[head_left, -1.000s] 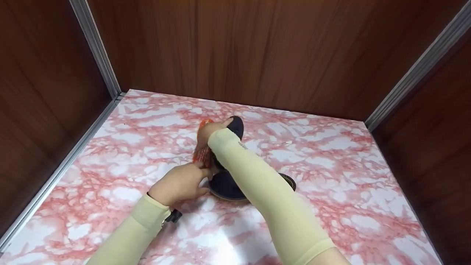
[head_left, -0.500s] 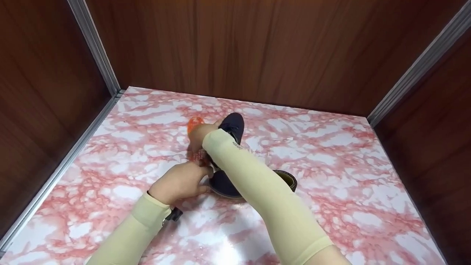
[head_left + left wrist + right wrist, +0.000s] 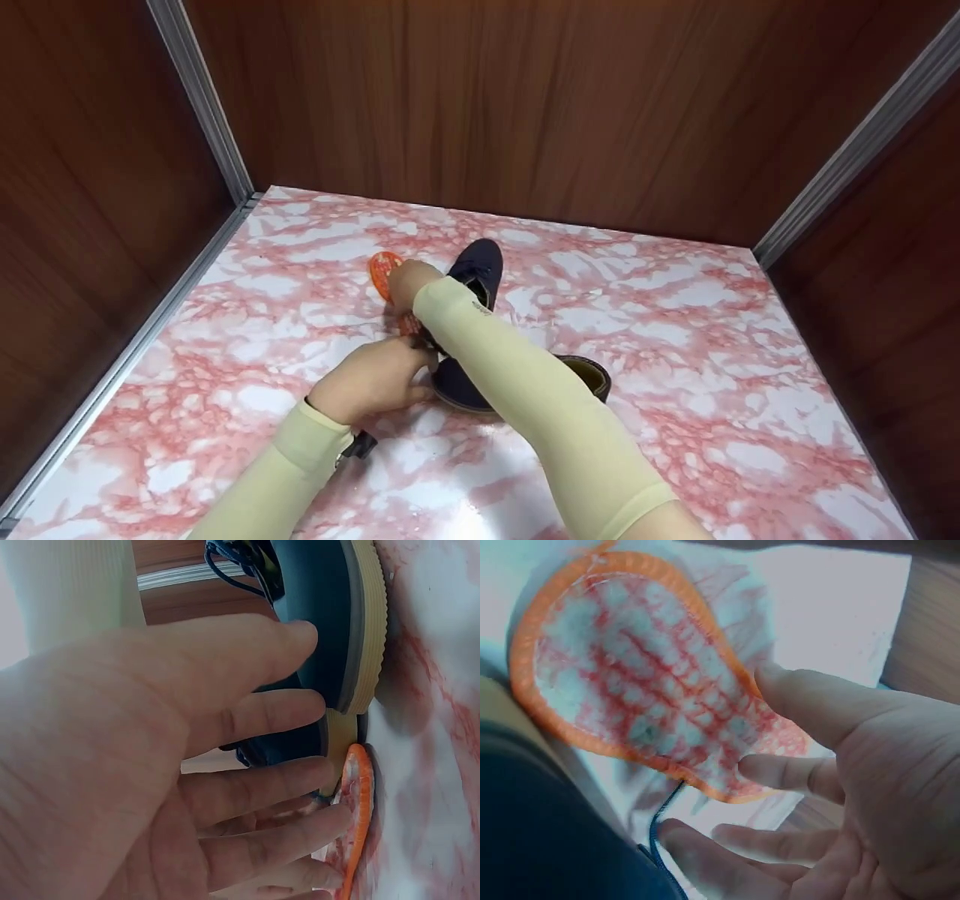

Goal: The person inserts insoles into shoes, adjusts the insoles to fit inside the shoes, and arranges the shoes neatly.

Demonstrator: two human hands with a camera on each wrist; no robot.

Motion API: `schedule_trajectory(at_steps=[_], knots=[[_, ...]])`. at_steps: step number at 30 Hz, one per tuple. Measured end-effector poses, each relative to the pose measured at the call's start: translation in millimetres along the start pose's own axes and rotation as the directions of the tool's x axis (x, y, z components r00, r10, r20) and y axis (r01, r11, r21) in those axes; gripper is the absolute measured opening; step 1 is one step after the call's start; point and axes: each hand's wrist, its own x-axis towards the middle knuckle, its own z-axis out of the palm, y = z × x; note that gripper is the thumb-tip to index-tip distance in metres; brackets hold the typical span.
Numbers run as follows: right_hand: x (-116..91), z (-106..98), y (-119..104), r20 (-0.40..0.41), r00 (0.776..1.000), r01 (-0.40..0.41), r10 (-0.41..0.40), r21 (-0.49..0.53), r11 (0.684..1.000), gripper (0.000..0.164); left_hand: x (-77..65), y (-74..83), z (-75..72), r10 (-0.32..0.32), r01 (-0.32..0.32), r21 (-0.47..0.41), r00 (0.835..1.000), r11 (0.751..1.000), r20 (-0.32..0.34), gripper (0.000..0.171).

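Observation:
An insole with an orange rim and a clear patterned middle [image 3: 381, 271] lies left of a dark blue lace-up shoe [image 3: 480, 262]. My right hand [image 3: 411, 283] is over the insole; in the right wrist view its thumb and forefinger reach the insole's narrow part [image 3: 652, 675], fingers loosely stretched. Closer to me, a second dark blue shoe [image 3: 457, 386] lies under my right forearm, which hides its middle. My left hand [image 3: 375, 379] is beside that shoe's toe. In the left wrist view its fingers are straight, with the thumb tip against the shoe [image 3: 319, 607] and other fingertips near the orange rim [image 3: 361, 787].
The shoes stand on a red-and-white marbled tabletop [image 3: 675, 337]. Brown wood-grain panels [image 3: 480, 112] with metal corner profiles [image 3: 210, 105] enclose it at the back and both sides. A black strap device [image 3: 360, 445] sits at my left wrist.
My right hand has moved left from the far shoe, and the insole has shifted left with it, away from that shoe. More of the far shoe shows. My left hand has barely moved.

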Motion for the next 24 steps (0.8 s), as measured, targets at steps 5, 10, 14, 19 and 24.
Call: schedule_trajectory(at_steps=[5, 10, 14, 19, 24], knots=[[3.7, 5.7, 0.6, 0.019, 0.999, -0.030, 0.029, 0.042, 0.999, 0.041, -1.2, 0.2, -1.9, -0.018, 0.018, -0.008, 0.999, 1.000, 0.027, 0.017], [8.1, 14.0, -3.1, 0.041, 0.998, -0.054, 0.051, 0.080, 0.995, 0.028, -1.1, 0.5, -1.5, -0.015, 0.015, -0.017, 0.999, 1.000, 0.037, 0.015], [50.4, 41.0, 2.9, 0.014, 1.000, -0.029, 0.028, 0.059, 0.998, 0.019, -1.1, 0.3, -1.6, -0.013, 0.014, -0.024, 0.999, 1.000, 0.049, 0.012], [55.2, 44.1, 3.0, -0.027, 1.000, 0.008, -0.007, 0.039, 0.999, 0.018, -1.2, -0.6, -3.2, -0.012, 0.015, -0.050, 0.998, 0.999, 0.061, 0.010], [20.3, 20.4, -7.2, -0.026, 0.998, 0.065, -0.064, 0.052, 0.997, 0.019, -1.5, -0.8, -4.0, -0.017, 0.021, -0.062, 0.997, 0.998, 0.071, 0.012]])
